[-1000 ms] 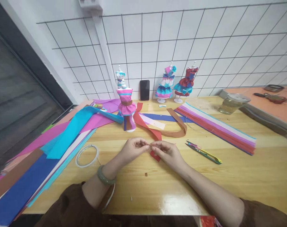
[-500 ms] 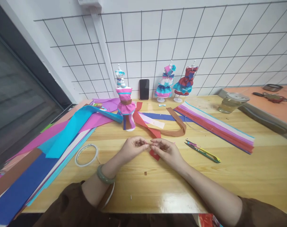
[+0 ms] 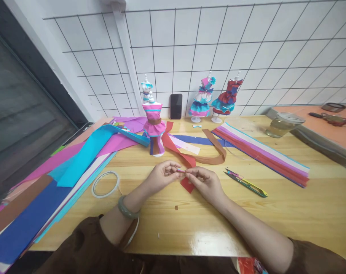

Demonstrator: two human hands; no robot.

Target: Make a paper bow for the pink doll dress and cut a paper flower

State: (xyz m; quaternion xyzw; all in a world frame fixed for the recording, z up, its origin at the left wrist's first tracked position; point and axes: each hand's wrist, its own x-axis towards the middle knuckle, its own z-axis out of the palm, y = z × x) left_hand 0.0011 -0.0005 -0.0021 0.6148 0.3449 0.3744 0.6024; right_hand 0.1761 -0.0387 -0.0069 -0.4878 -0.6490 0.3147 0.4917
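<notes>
At the near side of the wooden table (image 3: pixel 218 224), a tiny white scrap (image 3: pixel 158 236) lies close to the front edge, with a small brown scrap (image 3: pixel 176 207) a little beyond it. Past these, the person's left hand (image 3: pixel 163 178), with a green bangle (image 3: pixel 127 208) on its wrist, and right hand (image 3: pixel 204 182) meet. Each closes thumb and fingers on a small, thin piece (image 3: pixel 180 171), pinched between the two hands above the table; its full shape is hidden by the fingers. A red strip (image 3: pixel 187 185) lies beneath and behind the hands.

To the left is a white ring of tape (image 3: pixel 106 184), beside a spread of long coloured strips (image 3: pixel 38 213). To the right, thread snips (image 3: pixel 247 184) lie with their blades pointing toward the hands. Farther back, a curved brown strip (image 3: pixel 218 154) crosses a blue strip (image 3: pixel 195 140), and a striped stack of strips (image 3: pixel 264 156) slants across the right side.

A dress form in pink (image 3: pixel 154 127) stands upright behind the left hand, a small white figure (image 3: pixel 147 91) behind it. Near the tiled wall (image 3: pixel 161 34) are an upright dark phone (image 3: pixel 176 106), two more dressed forms (image 3: pixel 200 99) and, at right, a lidded glass cup (image 3: pixel 284 125).
</notes>
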